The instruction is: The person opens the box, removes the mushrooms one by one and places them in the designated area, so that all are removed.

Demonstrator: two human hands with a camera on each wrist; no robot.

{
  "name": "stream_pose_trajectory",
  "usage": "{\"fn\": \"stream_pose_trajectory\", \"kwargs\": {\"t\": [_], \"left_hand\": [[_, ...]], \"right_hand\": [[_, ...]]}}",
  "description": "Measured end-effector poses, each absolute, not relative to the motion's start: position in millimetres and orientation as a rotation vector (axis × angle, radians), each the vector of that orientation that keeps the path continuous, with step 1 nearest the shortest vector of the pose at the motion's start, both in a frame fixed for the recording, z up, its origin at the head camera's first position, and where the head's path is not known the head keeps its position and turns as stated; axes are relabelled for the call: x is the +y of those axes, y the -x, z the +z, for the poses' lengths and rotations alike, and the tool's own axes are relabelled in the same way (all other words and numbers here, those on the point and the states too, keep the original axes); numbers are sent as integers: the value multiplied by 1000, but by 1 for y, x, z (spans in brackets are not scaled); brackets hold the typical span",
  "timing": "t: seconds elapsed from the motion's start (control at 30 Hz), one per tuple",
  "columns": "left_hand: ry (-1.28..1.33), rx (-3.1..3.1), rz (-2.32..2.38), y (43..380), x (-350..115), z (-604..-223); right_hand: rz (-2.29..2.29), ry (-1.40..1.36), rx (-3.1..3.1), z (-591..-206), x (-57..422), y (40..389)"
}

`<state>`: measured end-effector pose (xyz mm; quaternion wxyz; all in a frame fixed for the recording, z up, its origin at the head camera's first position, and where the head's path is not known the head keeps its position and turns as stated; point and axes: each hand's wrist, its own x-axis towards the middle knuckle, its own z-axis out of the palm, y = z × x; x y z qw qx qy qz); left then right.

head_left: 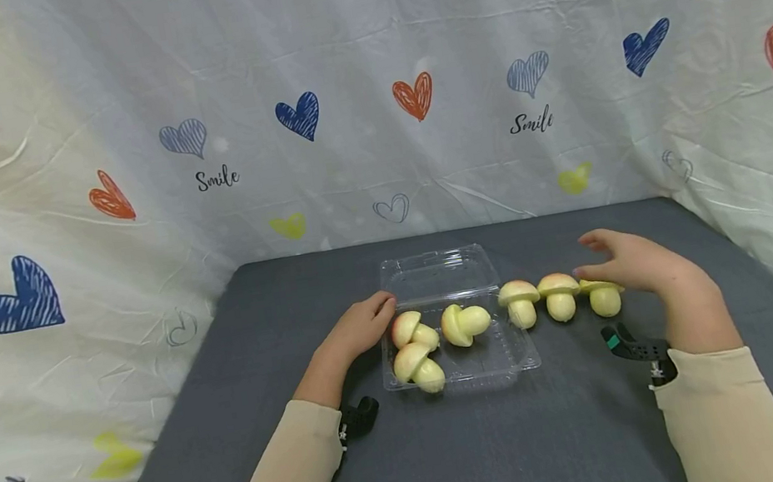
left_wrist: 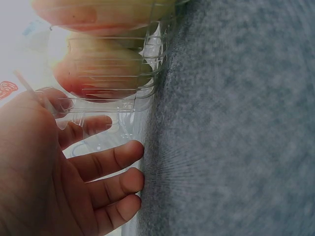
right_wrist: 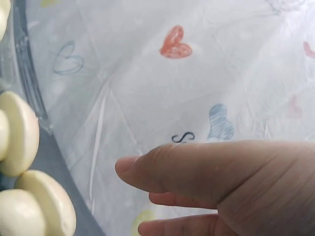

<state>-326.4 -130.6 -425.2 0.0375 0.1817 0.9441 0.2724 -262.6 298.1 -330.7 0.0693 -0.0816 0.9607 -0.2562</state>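
Plastic box (head_left: 461,368), three mushrooms (head_left: 465,324) inside, three beside, left hand (head_left: 362,326), right hand (head_left: 636,262)

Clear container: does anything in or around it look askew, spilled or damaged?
Nothing looks spilled or damaged. The mushroom shapes inside the container simply lie at mixed angles, while the mushroom shapes outside form a tidy row, its right end partly hidden by the right hand.
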Motion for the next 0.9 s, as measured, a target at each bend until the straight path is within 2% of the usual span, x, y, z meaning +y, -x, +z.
{"fn": "stream_pose_trajectory", "kwargs": {"t": [0.9], "left_hand": [[-581, 2892, 835, 327, -132, -426]], "right_hand": [[-785, 594, 2924, -320, 218, 245]]}}
